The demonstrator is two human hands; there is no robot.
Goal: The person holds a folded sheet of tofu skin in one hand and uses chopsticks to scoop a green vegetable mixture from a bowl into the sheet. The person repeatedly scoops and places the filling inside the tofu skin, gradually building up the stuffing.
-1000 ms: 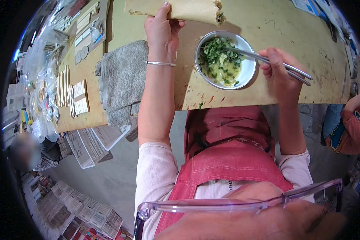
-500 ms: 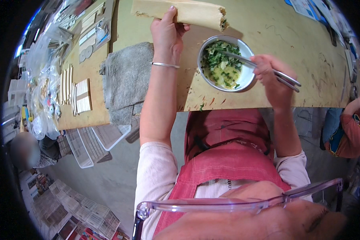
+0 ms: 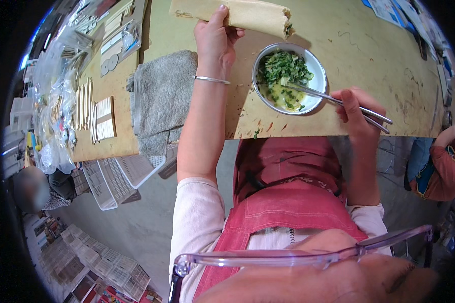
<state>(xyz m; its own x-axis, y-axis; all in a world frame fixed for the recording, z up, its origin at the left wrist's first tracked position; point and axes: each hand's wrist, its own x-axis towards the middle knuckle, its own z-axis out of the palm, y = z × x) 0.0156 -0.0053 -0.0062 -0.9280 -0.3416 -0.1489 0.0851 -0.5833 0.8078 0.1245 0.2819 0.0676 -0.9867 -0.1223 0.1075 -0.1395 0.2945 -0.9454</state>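
Observation:
A long pale wrap [image 3: 260, 19] with a ragged, bitten right end and green bits inside is gripped by my left hand [image 3: 217, 38] above the far part of the table. Just right of it, a white bowl [image 3: 316, 63] with a grey rim stands on the table. Chopped leafy greens [image 3: 285, 66] heap in its far side, and yellowish liquid shows in the near part. My right hand [image 3: 356, 111] is closed around metal chopsticks [image 3: 333, 97], whose tips reach into the bowl at the edge of the greens.
A grey towel [image 3: 164, 96] lies left of my left forearm. Wooden sticks [image 3: 104, 118] and plastic bags [image 3: 60, 91] cover the table's left side. White baskets [image 3: 101, 184] stand below the edge. Another person's sleeve [image 3: 445, 171] shows at far right, papers [image 3: 389, 12] at far right back.
My right hand has drawn back toward the near right, and the chopstick tips have slid from the greens toward the bowl's middle. The wrap has shifted slightly right.

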